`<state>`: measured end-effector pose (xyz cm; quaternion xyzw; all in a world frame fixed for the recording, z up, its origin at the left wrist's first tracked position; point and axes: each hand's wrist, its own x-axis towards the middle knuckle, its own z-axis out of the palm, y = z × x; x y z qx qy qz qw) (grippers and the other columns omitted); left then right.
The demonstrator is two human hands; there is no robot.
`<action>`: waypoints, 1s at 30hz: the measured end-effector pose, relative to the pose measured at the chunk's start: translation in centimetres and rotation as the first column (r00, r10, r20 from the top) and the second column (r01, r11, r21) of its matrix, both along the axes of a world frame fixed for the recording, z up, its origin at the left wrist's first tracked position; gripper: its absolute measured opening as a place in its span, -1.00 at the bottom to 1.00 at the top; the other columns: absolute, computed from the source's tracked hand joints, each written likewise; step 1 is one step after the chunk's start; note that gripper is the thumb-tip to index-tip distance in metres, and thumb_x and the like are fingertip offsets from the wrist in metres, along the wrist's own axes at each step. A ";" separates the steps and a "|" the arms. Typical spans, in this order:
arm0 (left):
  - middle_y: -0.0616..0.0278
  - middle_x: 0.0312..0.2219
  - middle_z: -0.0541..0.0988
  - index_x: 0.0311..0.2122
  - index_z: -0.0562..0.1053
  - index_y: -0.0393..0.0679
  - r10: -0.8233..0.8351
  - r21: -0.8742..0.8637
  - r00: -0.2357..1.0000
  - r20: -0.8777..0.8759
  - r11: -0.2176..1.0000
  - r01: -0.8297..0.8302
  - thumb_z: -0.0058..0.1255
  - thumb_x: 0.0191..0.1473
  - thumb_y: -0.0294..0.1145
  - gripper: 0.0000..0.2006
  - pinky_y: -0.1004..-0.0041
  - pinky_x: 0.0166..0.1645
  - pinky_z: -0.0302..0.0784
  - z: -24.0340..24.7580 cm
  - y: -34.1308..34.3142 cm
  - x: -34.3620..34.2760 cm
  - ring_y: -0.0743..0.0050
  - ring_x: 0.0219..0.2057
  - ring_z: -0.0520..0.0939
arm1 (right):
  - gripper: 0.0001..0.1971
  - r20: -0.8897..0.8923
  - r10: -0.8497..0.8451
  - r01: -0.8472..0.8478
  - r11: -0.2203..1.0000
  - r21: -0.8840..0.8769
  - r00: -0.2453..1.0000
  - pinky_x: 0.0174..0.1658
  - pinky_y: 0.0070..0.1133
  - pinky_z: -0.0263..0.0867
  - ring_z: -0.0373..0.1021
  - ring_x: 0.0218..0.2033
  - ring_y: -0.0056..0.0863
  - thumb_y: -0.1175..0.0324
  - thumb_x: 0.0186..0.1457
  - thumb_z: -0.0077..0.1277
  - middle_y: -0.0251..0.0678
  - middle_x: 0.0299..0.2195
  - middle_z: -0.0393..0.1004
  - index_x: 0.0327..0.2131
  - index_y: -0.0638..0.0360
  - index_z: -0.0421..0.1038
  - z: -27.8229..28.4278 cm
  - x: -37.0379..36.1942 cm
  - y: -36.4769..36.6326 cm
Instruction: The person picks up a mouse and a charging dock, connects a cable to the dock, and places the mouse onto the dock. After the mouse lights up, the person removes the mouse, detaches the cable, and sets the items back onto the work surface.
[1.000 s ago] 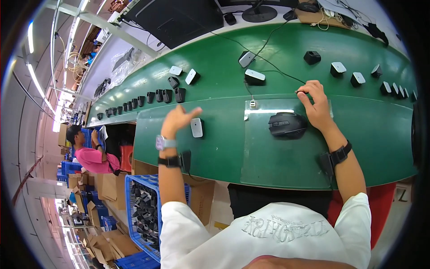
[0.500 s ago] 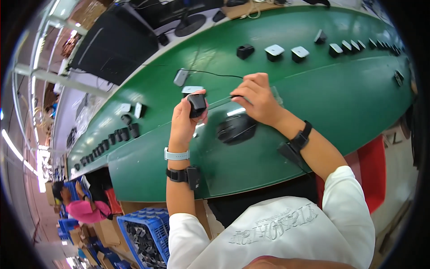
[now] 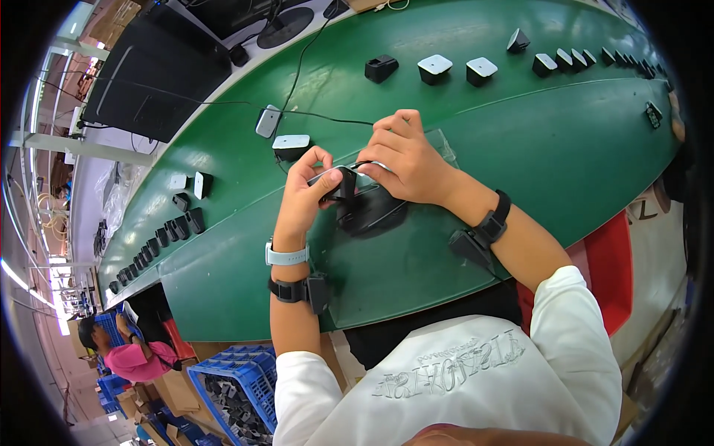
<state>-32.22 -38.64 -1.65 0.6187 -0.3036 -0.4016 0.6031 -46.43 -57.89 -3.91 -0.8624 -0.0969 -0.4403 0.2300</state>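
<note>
My left hand [image 3: 301, 197] is closed around a small black boxy device [image 3: 343, 184], its thumb along the near side. Right beside it, my right hand [image 3: 409, 160] pinches the end of a thin black cable [image 3: 327, 117]. The cable end is at the device's upper edge; whether it is plugged in is hidden by the fingers. Beyond my left hand, a white-topped black device [image 3: 291, 145] sits on the green table. A small grey-white block [image 3: 268, 121] lies farther off, against the cable. Below my hands is a dark shape [image 3: 372, 214], object or reflection, I cannot tell.
Similar black devices stand in a row at the left [image 3: 163, 236] and another at the far right [image 3: 558, 61]. A monitor [image 3: 160, 74] stands beyond the green table [image 3: 520, 178]. A blue crate [image 3: 245, 379] holds dark parts; a person in pink [image 3: 137, 360] is at the left.
My hands have come together, bringing the cable end to the black device. The device has turned in my left hand. The view has shifted slightly.
</note>
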 end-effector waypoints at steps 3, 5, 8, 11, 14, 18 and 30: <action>0.54 -0.54 0.47 -0.30 0.32 0.01 -0.001 -0.018 1.000 0.013 1.000 0.002 0.25 0.22 -0.20 -0.71 0.71 -0.56 0.09 -0.2 0.0 0.1 0.89 -0.59 0.30 | -0.86 0.004 0.034 -0.034 0.999 -0.026 0.999 0.10 -0.23 0.11 0.39 -0.10 -0.38 0.28 0.08 0.29 -0.48 -0.35 0.47 -0.33 0.02 0.54 -0.3 0.1 0.1; 0.54 -0.53 0.47 -0.30 0.31 0.01 -0.021 -0.030 1.000 0.023 0.999 0.022 0.25 0.22 -0.21 -0.71 0.71 -0.55 0.10 -0.1 -0.2 0.0 0.89 -0.59 0.29 | -0.86 0.004 0.034 -0.034 0.999 -0.035 0.999 0.10 -0.23 0.11 0.39 -0.11 -0.37 0.28 0.08 0.30 -0.47 -0.35 0.47 -0.32 0.03 0.55 -0.1 0.0 -0.2; 0.55 -0.53 0.47 -0.32 0.32 0.00 0.008 0.039 0.994 0.109 0.999 -0.012 0.23 0.24 -0.23 -0.72 0.72 -0.54 0.11 0.2 -0.5 -0.5 0.89 -0.58 0.29 | -0.86 0.003 0.043 -0.042 0.998 -0.041 0.999 0.10 -0.23 0.11 0.39 -0.12 -0.36 0.29 0.08 0.30 -0.47 -0.35 0.48 -0.31 0.04 0.56 -0.1 -0.1 -0.2; 0.56 -0.54 0.45 -0.35 0.32 -0.01 0.003 0.014 0.996 0.085 1.000 -0.004 0.21 0.25 -0.23 -0.72 0.71 -0.54 0.11 0.0 -0.5 -0.6 0.90 -0.57 0.29 | -0.86 -0.007 0.053 -0.053 0.998 -0.037 0.999 0.10 -0.22 0.11 0.39 -0.13 -0.36 0.30 0.08 0.30 -0.46 -0.36 0.48 -0.33 0.05 0.55 0.0 -0.1 -0.1; 0.57 -0.55 0.42 -0.36 0.33 -0.02 0.008 -0.029 0.996 0.091 1.000 -0.005 0.17 0.27 -0.21 -0.73 0.70 -0.55 0.10 -0.3 -0.6 -0.9 0.90 -0.58 0.29 | -0.86 -0.027 0.068 -0.068 0.997 -0.020 0.997 0.10 -0.22 0.12 0.39 -0.13 -0.35 0.31 0.08 0.31 -0.46 -0.37 0.48 -0.34 0.06 0.55 0.0 -0.1 -0.1; 0.56 -0.56 0.38 -0.37 0.33 -0.05 0.055 -0.086 0.994 0.099 0.995 -0.047 0.08 0.32 -0.20 -0.74 0.70 -0.55 0.09 -0.7 -0.9 -1.5 0.89 -0.58 0.27 | -0.85 -0.019 0.117 -0.116 0.992 0.039 0.993 0.10 -0.25 0.14 0.39 -0.15 -0.32 0.33 0.06 0.32 -0.44 -0.39 0.48 -0.36 0.08 0.55 -0.2 0.2 0.1; 0.41 -0.50 0.41 -0.31 0.32 -0.09 0.049 -0.110 0.993 0.103 0.993 -0.038 -0.09 0.28 -0.25 -0.83 0.62 -0.49 0.19 -1.7 -0.6 -1.2 0.74 -0.54 0.34 | -0.76 -0.049 0.141 -0.137 0.987 0.080 0.989 0.13 -0.31 0.14 0.39 -0.06 -0.32 0.23 0.08 0.32 -0.42 -0.29 0.55 -0.21 0.05 0.57 -0.9 0.3 -0.7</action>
